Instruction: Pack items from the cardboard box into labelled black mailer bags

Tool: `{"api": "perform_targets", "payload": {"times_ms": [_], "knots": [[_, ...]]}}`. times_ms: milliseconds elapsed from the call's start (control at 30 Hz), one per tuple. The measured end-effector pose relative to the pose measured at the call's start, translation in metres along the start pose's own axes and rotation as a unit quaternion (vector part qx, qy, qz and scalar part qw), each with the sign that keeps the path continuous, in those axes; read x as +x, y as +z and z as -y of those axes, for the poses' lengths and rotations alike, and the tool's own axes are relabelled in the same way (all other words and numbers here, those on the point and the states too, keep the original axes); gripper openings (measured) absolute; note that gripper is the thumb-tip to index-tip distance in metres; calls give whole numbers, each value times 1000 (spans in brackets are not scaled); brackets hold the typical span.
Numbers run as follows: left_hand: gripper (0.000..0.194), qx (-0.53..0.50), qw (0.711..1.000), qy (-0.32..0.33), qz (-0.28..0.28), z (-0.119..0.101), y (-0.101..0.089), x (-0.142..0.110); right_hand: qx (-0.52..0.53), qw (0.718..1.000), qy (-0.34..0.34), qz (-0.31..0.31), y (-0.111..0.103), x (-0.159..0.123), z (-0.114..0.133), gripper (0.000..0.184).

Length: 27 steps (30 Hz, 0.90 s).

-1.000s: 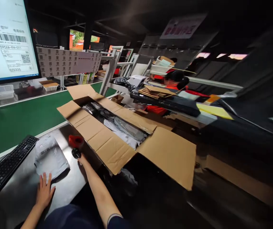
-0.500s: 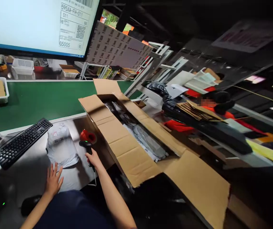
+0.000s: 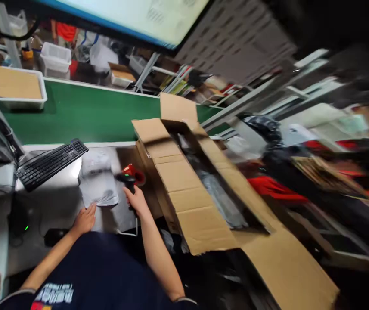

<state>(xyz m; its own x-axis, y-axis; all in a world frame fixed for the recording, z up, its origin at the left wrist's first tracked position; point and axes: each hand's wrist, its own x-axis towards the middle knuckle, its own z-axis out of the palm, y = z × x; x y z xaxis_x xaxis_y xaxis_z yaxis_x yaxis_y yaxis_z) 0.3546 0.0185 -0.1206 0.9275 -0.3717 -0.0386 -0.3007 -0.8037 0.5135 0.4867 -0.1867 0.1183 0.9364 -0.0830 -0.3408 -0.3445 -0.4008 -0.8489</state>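
Observation:
A barcode scanner [image 3: 128, 181] is gripped in my right hand [image 3: 136, 199], its black head pointing left over the bench and a small green light lit on top. On the metal bench lies a pale plastic mailing bag [image 3: 98, 183], blurred by motion. My left hand [image 3: 85, 220] is at the bag's near edge, fingers drawn together on it; the fingertips are partly hidden. Just beyond the scanner sits a red round object [image 3: 138, 174], perhaps a tape dispenser. To the right stands an open cardboard box [image 3: 184, 187] with plastic-wrapped packages [image 3: 221, 198] inside.
A black keyboard [image 3: 53, 163] lies at the bench's left, with a black mouse [image 3: 55, 236] nearer me. Behind runs a green conveyor belt [image 3: 100, 114] bearing a white tray [image 3: 40, 102]. A monitor [image 3: 132, 19] hangs overhead. A person in red [image 3: 65, 32] stands far back.
The view has shifted, so the bench things appear further right and the monitor higher. My left hand's spread fingers have drawn together at the bag's edge. My right hand still holds the scanner.

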Motion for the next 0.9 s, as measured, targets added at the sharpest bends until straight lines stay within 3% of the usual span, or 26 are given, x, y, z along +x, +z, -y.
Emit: {"api": "perform_targets", "payload": {"times_ms": [100,267,433,567,733,833,900], "knots": [[59,-11,1000,2,24,-2,-11,-1,-1,1000,-4,16,13,7,9,52],[55,12,999,8,44,1,-10,-1,-21,998,-11,61,39,14,20,49],[50,16,998,23,49,4,-7,-1,-74,995,-17,72,59,6,23,36],[51,10,998,24,57,5,-8,-2,-78,994,-9,70,64,-4,19,37],[55,3,997,-3,72,-5,-21,1,-54,999,-2,1,38,1,-2,56],[59,23,998,-7,54,-12,-21,-2,-80,994,30,-63,5,16,-38,52],[61,33,999,-13,30,-10,-7,-2,-119,990,34,-73,-15,32,-71,46]]}}
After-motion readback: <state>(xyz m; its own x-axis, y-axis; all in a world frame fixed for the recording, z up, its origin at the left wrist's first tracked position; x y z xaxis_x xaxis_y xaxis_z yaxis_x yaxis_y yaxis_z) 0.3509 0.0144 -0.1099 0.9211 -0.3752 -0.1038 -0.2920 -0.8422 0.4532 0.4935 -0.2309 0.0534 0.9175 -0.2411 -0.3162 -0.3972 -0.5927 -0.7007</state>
